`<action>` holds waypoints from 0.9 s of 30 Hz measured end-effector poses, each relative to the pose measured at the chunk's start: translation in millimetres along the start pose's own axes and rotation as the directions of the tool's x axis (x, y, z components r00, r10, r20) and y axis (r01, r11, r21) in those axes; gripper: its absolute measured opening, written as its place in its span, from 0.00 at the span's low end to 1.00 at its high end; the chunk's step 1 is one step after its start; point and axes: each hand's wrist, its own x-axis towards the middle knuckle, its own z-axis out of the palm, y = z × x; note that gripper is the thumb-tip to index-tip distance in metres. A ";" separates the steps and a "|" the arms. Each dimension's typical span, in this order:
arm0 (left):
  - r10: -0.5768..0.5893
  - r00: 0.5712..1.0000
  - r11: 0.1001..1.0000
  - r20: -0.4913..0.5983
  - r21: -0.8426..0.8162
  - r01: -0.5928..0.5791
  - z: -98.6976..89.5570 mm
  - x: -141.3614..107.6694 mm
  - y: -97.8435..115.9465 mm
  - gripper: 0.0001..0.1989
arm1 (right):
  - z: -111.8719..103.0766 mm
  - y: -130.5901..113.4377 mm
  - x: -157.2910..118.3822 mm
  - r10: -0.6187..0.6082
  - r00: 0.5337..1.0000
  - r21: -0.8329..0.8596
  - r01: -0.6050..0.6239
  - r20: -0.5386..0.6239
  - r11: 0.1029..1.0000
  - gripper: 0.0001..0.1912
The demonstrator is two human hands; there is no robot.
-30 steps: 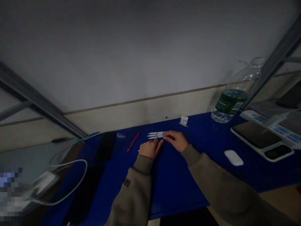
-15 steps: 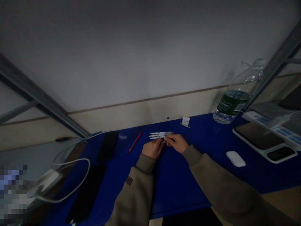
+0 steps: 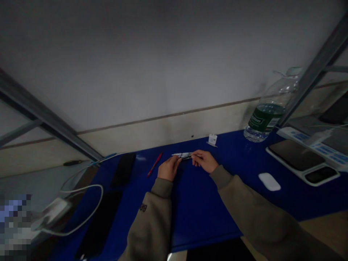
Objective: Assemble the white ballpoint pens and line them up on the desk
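Note:
My left hand (image 3: pixel 168 169) and my right hand (image 3: pixel 206 161) face each other above the blue tabletop (image 3: pixel 206 206). Between their closed fingertips runs a slim dark-and-white pen (image 3: pixel 187 158), pinched near both ends. Just behind it lie several white pens (image 3: pixel 178 154) side by side, partly covered by the fingers. To the left of my left hand a red pen (image 3: pixel 154 164) rests at a slant. A small white block (image 3: pixel 212 139) stands against the wall, a short thin piece in front of it.
A large water bottle (image 3: pixel 262 121) stands at the back right. Near it are a digital scale (image 3: pixel 296 156), a white power strip (image 3: pixel 299 136) and a white rounded case (image 3: pixel 269 181). Dark flat objects (image 3: pixel 100 221) and a white cable (image 3: pixel 102 197) occupy the left side.
My hands have moved apart, the left one shifting leftward. The pen between them now shows, where the fingers were close together before. The view has shifted slightly.

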 end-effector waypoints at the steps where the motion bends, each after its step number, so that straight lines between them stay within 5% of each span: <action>1: 0.003 1.000 1.000 -0.007 -0.012 -0.003 1.4 0.2 -0.8 0.16 | 0.2 -0.9 -0.3 0.002 1.000 0.005 -0.002 0.006 1.000 0.15; 27: -0.052 0.996 0.998 0.077 -0.028 0.054 3.8 1.7 -3.2 0.16 | -0.1 2.8 3.2 -0.005 1.000 0.147 0.010 -0.029 0.989 0.16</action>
